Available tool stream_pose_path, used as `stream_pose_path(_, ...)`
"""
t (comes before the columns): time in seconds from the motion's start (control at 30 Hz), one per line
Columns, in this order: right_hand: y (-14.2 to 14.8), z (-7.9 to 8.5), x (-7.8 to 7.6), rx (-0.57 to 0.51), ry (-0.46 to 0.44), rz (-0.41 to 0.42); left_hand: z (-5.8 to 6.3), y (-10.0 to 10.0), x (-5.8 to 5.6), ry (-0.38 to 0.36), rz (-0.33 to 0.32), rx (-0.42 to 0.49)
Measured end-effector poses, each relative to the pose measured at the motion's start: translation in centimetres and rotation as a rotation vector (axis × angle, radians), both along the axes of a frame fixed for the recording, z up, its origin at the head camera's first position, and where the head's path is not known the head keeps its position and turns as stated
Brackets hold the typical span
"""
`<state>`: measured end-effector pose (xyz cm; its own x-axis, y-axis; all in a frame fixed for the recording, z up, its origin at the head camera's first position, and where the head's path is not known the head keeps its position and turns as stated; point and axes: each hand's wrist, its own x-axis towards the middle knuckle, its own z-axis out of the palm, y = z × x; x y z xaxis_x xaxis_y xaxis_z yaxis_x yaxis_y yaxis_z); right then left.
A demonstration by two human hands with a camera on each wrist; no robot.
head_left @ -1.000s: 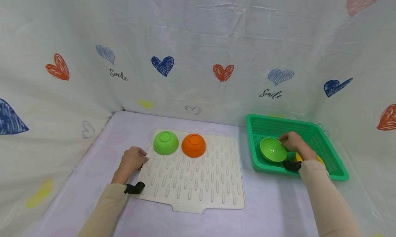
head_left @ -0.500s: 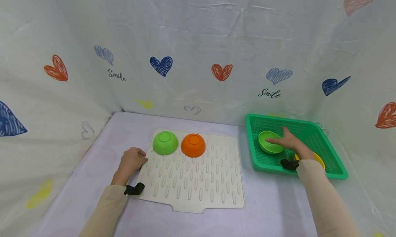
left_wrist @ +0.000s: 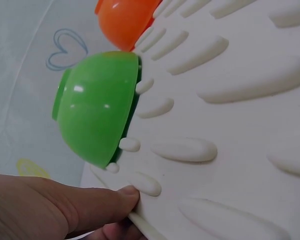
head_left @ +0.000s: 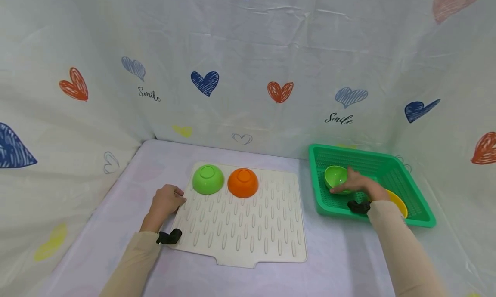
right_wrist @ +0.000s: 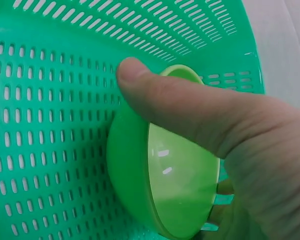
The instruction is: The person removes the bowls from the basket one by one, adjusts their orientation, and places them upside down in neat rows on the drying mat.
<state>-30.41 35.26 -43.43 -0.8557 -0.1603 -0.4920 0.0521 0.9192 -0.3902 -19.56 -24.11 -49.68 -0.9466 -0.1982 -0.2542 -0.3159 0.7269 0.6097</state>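
Observation:
A green bowl (head_left: 334, 176) is in the left part of the green plastic basket (head_left: 348, 148). My right hand (head_left: 357, 181) grips it, thumb on one side and fingers on the other. In the right wrist view the thumb crosses the bowl, whose glossy inside (right_wrist: 182, 180) shows and whose far side is partly hidden. My left hand (head_left: 164, 199) pinches the left edge of a white ribbed draining mat (head_left: 240, 228), thumb on top. On the mat's back left, a second green bowl (head_left: 208, 179) and an orange bowl (head_left: 243, 183) lie upside down.
A yellow bowl (head_left: 398, 202) sits in the basket's front right, partly behind my right forearm. The basket stands at the table's back right, apart from the mat. A white curtain (head_left: 240, 38) with printed hearts hangs behind and at both sides.
My right hand has shifted from the bowl's right rim to a spread grasp across it. The bowl has moved slightly back and left within the basket. My left hand stays on the mat.

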Motion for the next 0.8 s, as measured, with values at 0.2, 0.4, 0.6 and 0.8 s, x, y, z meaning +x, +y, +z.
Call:
stream_pose_path(0.2, -0.2, 0.0, -0.1, 0.036, 0.050, 0.015, 0.1, 0.0, 0.1, 0.008, -0.011, -0.014)
stream_pose_path(0.4, -0.2, 0.3, -0.1, 0.043, 0.134, -0.017, 0.1, 0.1, 0.0, 0.021, -0.017, -0.015)
stream_pose_path(0.6, -0.4, 1.5, 0.7, 0.001, 0.188, -0.076, 0.0, 0.0, -0.1, 0.009, -0.008, -0.016)
stream_pose_path(0.8, -0.8, 2.3, 1.9, -0.030, 0.260, -0.110, 0.0, 0.0, 0.0, 0.006, 0.004, -0.008)
